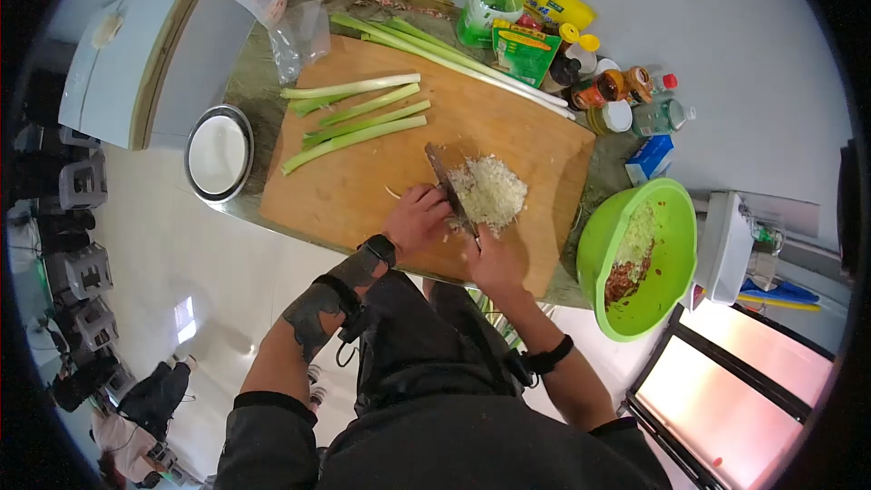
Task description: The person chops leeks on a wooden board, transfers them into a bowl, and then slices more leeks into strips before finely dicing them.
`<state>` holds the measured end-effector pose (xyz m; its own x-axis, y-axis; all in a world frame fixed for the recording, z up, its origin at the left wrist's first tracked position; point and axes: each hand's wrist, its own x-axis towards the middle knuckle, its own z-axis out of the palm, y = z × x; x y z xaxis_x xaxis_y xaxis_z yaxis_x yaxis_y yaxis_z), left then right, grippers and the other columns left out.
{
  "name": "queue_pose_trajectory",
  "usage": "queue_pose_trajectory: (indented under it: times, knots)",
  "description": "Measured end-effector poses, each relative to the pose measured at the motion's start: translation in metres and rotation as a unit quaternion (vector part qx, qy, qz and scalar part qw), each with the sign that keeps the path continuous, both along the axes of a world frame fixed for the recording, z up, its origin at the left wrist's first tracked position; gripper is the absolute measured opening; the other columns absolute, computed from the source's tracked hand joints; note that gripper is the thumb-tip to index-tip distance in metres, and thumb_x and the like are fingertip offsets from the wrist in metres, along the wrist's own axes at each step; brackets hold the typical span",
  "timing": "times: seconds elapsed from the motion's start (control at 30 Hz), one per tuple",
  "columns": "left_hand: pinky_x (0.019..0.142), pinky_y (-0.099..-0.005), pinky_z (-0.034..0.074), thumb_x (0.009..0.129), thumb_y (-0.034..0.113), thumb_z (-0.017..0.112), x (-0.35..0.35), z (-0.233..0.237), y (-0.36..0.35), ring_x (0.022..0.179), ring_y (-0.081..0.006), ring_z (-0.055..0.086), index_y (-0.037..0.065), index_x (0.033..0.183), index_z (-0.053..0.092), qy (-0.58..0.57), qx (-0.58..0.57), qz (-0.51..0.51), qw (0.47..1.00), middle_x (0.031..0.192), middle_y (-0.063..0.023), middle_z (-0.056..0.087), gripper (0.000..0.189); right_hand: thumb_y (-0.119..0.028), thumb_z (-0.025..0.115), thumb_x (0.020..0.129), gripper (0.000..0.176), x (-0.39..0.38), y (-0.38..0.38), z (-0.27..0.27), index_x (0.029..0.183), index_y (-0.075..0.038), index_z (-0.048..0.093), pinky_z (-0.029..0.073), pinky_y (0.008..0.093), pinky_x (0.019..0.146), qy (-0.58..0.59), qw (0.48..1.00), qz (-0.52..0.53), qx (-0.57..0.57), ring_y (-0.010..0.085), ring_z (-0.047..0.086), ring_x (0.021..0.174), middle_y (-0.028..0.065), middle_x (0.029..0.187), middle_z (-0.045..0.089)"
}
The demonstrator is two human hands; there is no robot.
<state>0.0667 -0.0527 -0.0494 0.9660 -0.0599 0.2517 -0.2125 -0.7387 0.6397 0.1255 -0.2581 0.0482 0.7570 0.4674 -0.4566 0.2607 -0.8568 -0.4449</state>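
Observation:
My right hand (496, 260) is wrapped round the handle of a cleaver (448, 183), whose dark blade rests on the wooden cutting board (354, 191). Against the blade's left side, my left hand (419, 218) has its fingers curled down; whatever lies under them is hidden. A heap of finely chopped pale scallion (491, 191) sits just right of the blade. Farther up the board, several cut scallion lengths (363, 132) lie side by side. Long whole scallions (463, 62) stretch along the board's far edge.
At the board's right stands a green basin (594, 263) holding minced meat and chopped scallion. Bottles, jars and a green pouch (523, 53) crowd the back right. A white bowl (219, 155) stands at the left edge, near a plastic bag (304, 39). A person (145, 417) is at lower left.

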Motion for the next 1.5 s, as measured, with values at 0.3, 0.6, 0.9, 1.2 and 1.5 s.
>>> queue_pose_trajectory:
  times: [0.3,0.6,0.9,1.2,1.5]
  knots:
    - [0.105,-0.0497,0.05,0.082,0.012,0.075,-0.003,0.004,-0.001,0.123,-0.039,0.056,0.008,0.107,0.068,-0.005,0.001,0.012,1.0,0.122,-0.0112,0.063,0.027,-0.038,0.058,0.104,0.038,-0.007,-0.004,-0.009,0.125,-0.006,0.057,0.051,0.0638,0.073,0.027,1.0,-0.005,-0.015,0.0539,0.068,0.083,0.0295,0.084,0.07]
    - [0.104,-0.051,0.047,0.082,0.014,0.075,-0.005,0.006,0.0,0.121,-0.0373,0.057,0.009,0.105,0.068,0.009,-0.002,0.028,1.0,0.119,-0.0108,0.064,0.025,-0.041,0.054,0.108,0.046,-0.007,-0.002,-0.007,0.131,-0.002,0.058,0.053,0.0666,0.075,0.041,0.998,0.011,-0.05,0.0531,0.071,0.089,0.0328,0.093,0.071]
    - [0.108,-0.0497,0.046,0.083,0.014,0.074,-0.013,-0.003,0.0,0.128,-0.0362,0.054,0.011,0.115,0.068,-0.002,0.015,0.017,1.0,0.13,-0.0094,0.061,0.033,-0.041,0.055,0.107,0.044,-0.023,-0.011,-0.024,0.128,-0.003,0.059,0.053,0.0642,0.074,0.029,0.999,-0.005,0.021,0.053,0.069,0.086,0.0319,0.092,0.071]
    - [0.109,-0.0489,0.049,0.083,0.013,0.077,-0.022,-0.009,-0.003,0.128,-0.0386,0.054,0.01,0.114,0.068,-0.015,0.04,0.007,0.999,0.131,-0.0121,0.061,0.033,-0.037,0.06,0.104,0.035,-0.007,-0.043,-0.032,0.119,-0.006,0.065,0.054,0.0594,0.072,-0.007,0.993,-0.048,0.107,0.0479,0.069,0.08,0.0247,0.09,0.072]
    - [0.112,-0.0492,0.048,0.084,0.015,0.077,0.001,-0.005,-0.027,0.134,-0.0403,0.051,0.012,0.118,0.068,-0.013,0.032,0.014,0.999,0.136,-0.0137,0.057,0.035,-0.032,0.064,0.102,0.027,-0.001,-0.052,-0.027,0.109,-0.006,0.065,0.053,0.0594,0.068,-0.052,0.993,-0.028,0.105,0.0491,0.069,0.078,0.0235,0.084,0.07]
